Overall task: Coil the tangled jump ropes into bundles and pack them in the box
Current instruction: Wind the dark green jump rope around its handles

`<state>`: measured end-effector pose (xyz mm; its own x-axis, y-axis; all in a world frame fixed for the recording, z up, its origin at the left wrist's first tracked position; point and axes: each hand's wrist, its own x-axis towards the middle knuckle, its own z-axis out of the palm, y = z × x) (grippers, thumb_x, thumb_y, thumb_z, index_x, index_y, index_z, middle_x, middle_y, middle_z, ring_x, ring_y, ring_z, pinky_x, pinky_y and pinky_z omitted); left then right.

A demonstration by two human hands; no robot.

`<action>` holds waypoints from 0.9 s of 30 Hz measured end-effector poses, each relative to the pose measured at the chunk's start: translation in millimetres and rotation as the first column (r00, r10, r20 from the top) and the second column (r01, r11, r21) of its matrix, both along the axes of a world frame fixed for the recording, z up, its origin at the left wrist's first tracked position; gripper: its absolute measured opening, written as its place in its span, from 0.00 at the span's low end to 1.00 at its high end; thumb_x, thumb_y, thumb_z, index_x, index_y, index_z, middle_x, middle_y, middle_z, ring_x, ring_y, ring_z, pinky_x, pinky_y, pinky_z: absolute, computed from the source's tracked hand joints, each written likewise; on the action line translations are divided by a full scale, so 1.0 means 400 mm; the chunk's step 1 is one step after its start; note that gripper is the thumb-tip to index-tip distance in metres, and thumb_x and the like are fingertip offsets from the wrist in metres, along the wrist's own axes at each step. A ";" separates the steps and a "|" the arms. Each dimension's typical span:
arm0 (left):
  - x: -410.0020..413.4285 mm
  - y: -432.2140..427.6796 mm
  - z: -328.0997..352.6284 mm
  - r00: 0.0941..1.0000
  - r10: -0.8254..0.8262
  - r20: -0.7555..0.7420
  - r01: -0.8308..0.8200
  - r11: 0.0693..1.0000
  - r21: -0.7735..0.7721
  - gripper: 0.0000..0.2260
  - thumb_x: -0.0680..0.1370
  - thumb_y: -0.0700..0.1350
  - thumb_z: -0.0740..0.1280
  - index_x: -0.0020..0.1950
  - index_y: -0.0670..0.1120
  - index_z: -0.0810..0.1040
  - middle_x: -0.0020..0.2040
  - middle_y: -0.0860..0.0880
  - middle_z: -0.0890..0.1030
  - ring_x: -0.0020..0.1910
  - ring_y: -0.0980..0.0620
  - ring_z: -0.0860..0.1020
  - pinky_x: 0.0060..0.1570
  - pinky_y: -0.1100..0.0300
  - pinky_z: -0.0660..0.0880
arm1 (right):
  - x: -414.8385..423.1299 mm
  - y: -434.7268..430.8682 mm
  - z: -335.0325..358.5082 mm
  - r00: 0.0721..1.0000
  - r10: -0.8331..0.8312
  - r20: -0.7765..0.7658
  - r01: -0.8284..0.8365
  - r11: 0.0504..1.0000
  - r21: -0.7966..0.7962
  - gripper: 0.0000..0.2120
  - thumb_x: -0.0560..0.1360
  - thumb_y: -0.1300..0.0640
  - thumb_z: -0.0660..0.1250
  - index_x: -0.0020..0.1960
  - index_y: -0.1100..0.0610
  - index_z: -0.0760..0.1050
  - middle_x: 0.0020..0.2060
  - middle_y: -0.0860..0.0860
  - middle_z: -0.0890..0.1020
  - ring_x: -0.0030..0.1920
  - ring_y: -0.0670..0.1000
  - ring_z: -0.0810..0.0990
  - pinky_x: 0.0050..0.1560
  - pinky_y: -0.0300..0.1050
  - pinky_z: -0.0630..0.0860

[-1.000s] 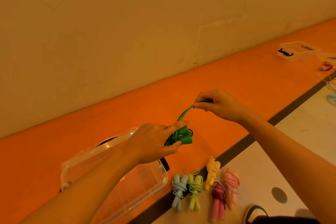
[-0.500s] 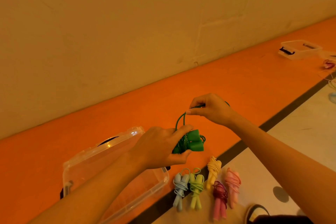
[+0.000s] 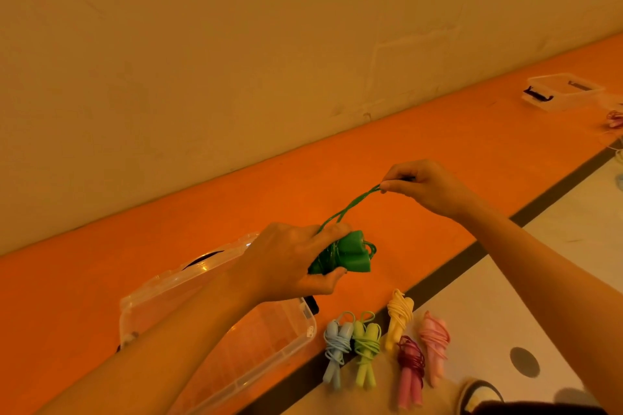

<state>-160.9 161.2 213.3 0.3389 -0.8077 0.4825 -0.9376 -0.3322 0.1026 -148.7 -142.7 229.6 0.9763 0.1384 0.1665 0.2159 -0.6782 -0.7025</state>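
Head view of a person's two bare hands finishing one rope bundle above an orange floor mat. The left hand is clamped around the two dark green foam handles and wound cord of a dark green jump rope, held in the air just above the clear plastic storage box, which lies open at 7 o'clock of the bundle. The right hand, at 1 o'clock of the bundle and well apart from it, has thumb and fingers pinched together on the free loop of green cord, drawn taut between the two hands. At 5 o'clock, beside the box, lie five finished bundles: pale blue, light green, yellow, maroon and pink. None is yet in the box. A second clear box with a dark latch rests far off at 2 o'clock. Likely faults from here: if the pinch slips or the tension drops, the wound turns may spring loose from the smooth handles; if the left grip relaxes, the handles may splay and the coil unravel; an untucked end could undo the bundle when it is packed. No brand, label or writing can be read.
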 end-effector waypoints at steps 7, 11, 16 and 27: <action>-0.034 -0.027 0.013 0.995 -0.061 0.076 0.067 0.995 -0.076 0.22 0.76 0.59 0.64 0.66 0.52 0.68 0.39 0.53 0.81 0.27 0.53 0.74 0.21 0.58 0.69 | -0.002 0.045 -0.052 1.000 0.024 0.012 -0.023 0.999 -0.043 0.13 0.74 0.42 0.68 0.40 0.50 0.83 0.25 0.56 0.75 0.24 0.45 0.63 0.28 0.45 0.59; -0.021 -0.013 0.008 0.999 -0.023 -0.031 0.018 0.990 -0.140 0.22 0.77 0.63 0.62 0.67 0.53 0.70 0.44 0.56 0.83 0.32 0.56 0.78 0.24 0.57 0.73 | -0.009 0.048 -0.082 0.998 0.040 -0.045 -0.041 0.999 -0.020 0.13 0.75 0.43 0.68 0.40 0.50 0.84 0.22 0.53 0.69 0.24 0.45 0.60 0.27 0.43 0.57; -0.013 0.005 -0.006 0.981 0.072 -0.182 -0.108 0.975 -0.196 0.22 0.72 0.59 0.67 0.65 0.56 0.70 0.40 0.57 0.82 0.32 0.63 0.73 0.28 0.66 0.71 | -0.021 0.053 -0.110 0.994 0.048 -0.099 -0.048 0.999 0.003 0.14 0.75 0.43 0.66 0.43 0.51 0.85 0.23 0.46 0.68 0.24 0.45 0.59 0.27 0.41 0.56; 0.026 0.018 -0.020 0.778 0.216 -0.590 -0.475 0.817 -0.327 0.15 0.74 0.57 0.71 0.59 0.59 0.73 0.39 0.61 0.82 0.31 0.57 0.79 0.29 0.64 0.72 | -0.085 0.136 -0.154 0.967 0.179 -0.184 -0.175 0.984 0.034 0.12 0.79 0.49 0.67 0.43 0.54 0.84 0.22 0.43 0.71 0.24 0.44 0.62 0.29 0.39 0.60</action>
